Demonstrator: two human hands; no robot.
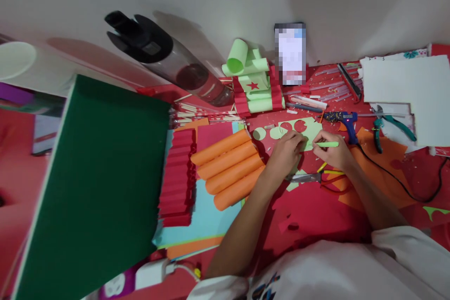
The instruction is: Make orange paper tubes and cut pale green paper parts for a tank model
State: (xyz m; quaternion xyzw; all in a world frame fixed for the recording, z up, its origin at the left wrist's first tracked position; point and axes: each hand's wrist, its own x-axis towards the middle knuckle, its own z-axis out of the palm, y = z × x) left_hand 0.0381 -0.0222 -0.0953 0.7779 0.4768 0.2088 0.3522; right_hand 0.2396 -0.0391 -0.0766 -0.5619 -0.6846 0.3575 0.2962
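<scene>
A sheet of light green paper point(314, 127) with round holes cut in it lies on the red table in front of me. My left hand point(290, 150) has its fingers bent together and pressed on the paper's near left edge. Anything under those fingertips is hidden. Pinched in my right hand point(332, 153) is a light green pen point(328, 144), its tip end hidden by the fingers over the paper. A cut green paper disc point(259, 133) rests left of the sheet. Just below my hands lie scissors point(311, 177) with red and yellow handles.
A glue gun point(346, 122), pliers point(393, 126) and a black cutter point(349, 83) lie at right. Orange paper rolls point(228, 168) and folded red paper point(177, 178) sit left, beside a green board point(105, 173). A bottle point(183, 70) and phone point(291, 54) stand behind.
</scene>
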